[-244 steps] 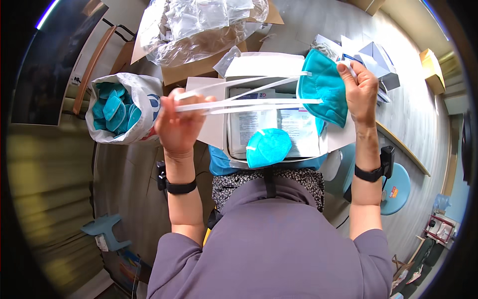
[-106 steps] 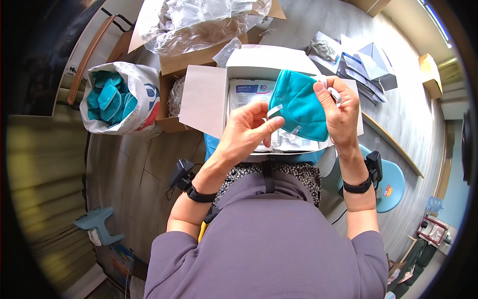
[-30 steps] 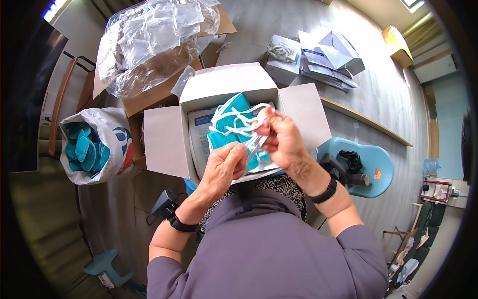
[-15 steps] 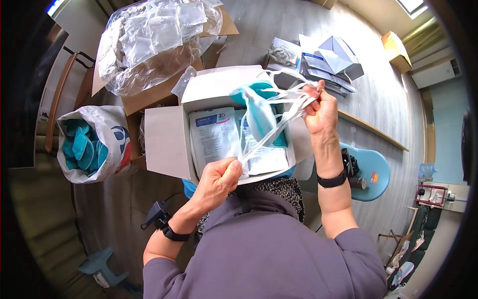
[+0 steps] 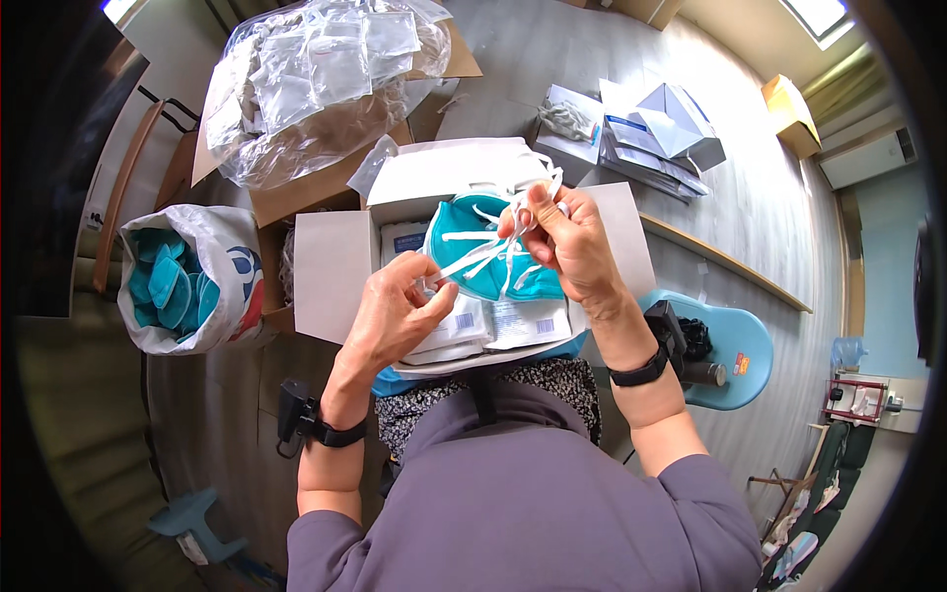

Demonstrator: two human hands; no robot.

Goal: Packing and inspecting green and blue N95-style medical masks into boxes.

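Teal cup-shaped face masks (image 5: 457,216) with white straps (image 5: 480,259) hang over an open white carton (image 5: 335,266) in front of me. My right hand (image 5: 574,242) is closed round a bunch of the straps at the masks' upper right. On their left side, my left hand (image 5: 397,301) pinches strap ends between thumb and fingers. Below the masks, white printed packets (image 5: 529,324) lie inside the carton, partly covered by the masks and my hands. How many masks hang together I cannot tell.
At the left stands a white plastic bag (image 5: 237,326) with teal masks inside. Clear plastic sachets (image 5: 335,64) heap over a brown cardboard box (image 5: 286,202) at the back left. Flattened cartons (image 5: 641,163) lie back right. A blue stool (image 5: 745,326) bears dark items at right.
My right hand has come down and left, and my left hand up. The masks have turned so their teal side faces up, with the straps bunched between my hands.
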